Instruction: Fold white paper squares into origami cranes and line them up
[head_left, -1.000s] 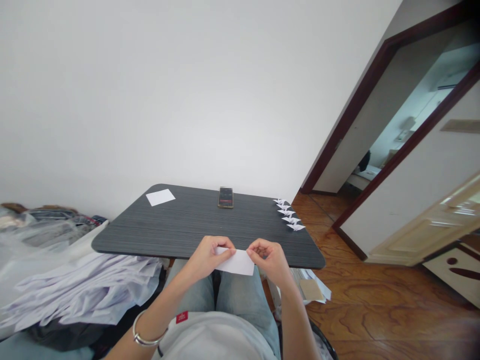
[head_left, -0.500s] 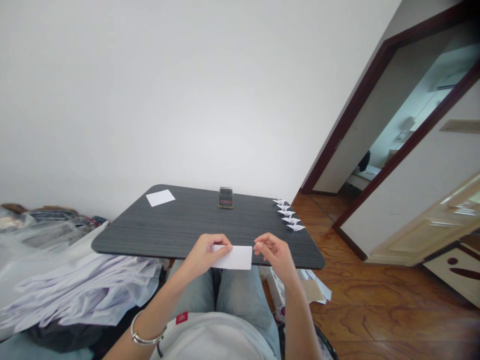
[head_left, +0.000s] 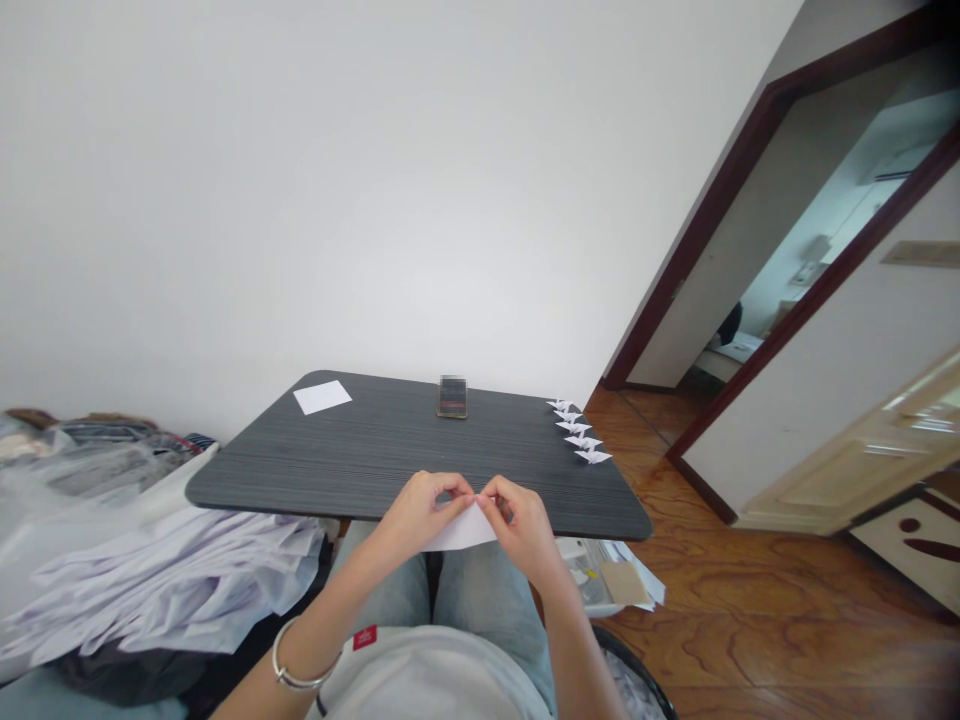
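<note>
A white sheet of paper is pinched between both hands at the front edge of the dark table. My left hand has thumb and forefinger closed on its upper edge. Right beside those fingertips, my right hand pinches the paper too, hiding its right part. Along the table's right side stands a row of several small folded paper cranes. Another flat white sheet of paper lies at the far left corner.
A phone leans at the table's back, by the white wall. Piled white cloth lies to the left. Below the right edge sit a box of papers and a bin. A doorway is on the right.
My right hand has moved left from beside the paper and now pinches it next to my left fingertips. The paper's right part is drawn in and tilted.
</note>
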